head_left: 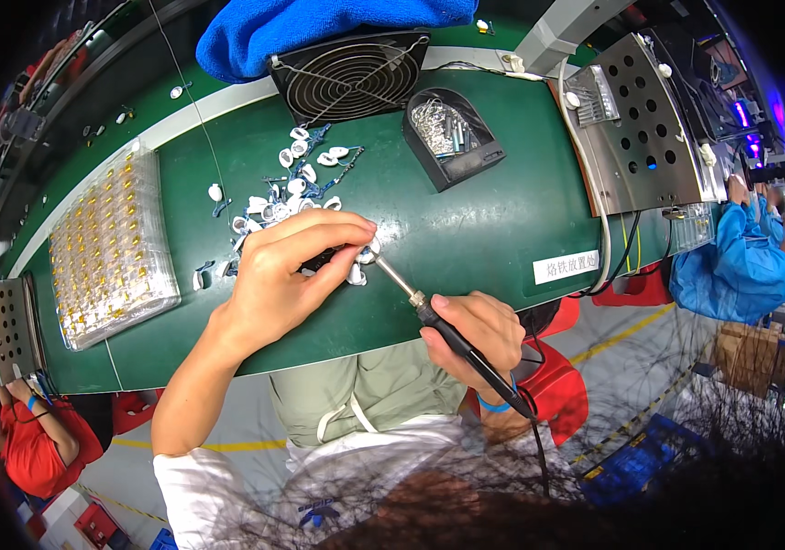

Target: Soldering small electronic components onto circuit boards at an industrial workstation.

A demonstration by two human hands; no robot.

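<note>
The left hand (287, 275) pinches a small white plastic part with a dark lead (358, 266) against the green table (466, 220). The right hand (475, 332) grips a black-handled soldering iron (429, 316), whose long axis slants up-left so its metal tip meets the part just right of the left fingertips.

Bright, even overhead light falls on the green work surface (466, 229), with soft, short shadows. Fisheye bending curves edges toward a black rim. Glare glints at 3 o'clock; blur smears 6 o'clock.
</note>
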